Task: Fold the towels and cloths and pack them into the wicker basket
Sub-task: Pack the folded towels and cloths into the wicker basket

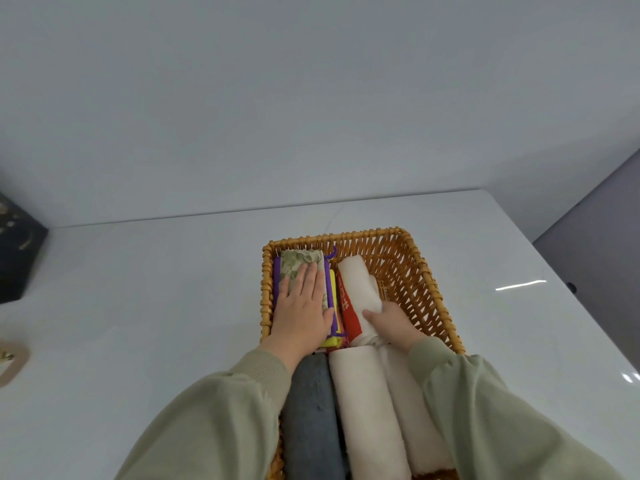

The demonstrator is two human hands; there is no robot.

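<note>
The left hand's point(303, 317) fingers point(304, 278) lie straight and close together, pressing flat on a folded leaf-print cloth point(298, 259) in the far left corner of the wicker basket point(429, 282). The right hand point(393, 329) curls round the near end of a rolled white towel with a red band point(356, 282) beside it. Nearer the person, a grey rolled towel point(311, 417) and a white rolled towel point(367, 410) fill the basket, which sits on a glossy white table point(156, 289) against a plain pale wall point(311, 98), with a dark box point(17, 258) at the table's left edge.
</note>
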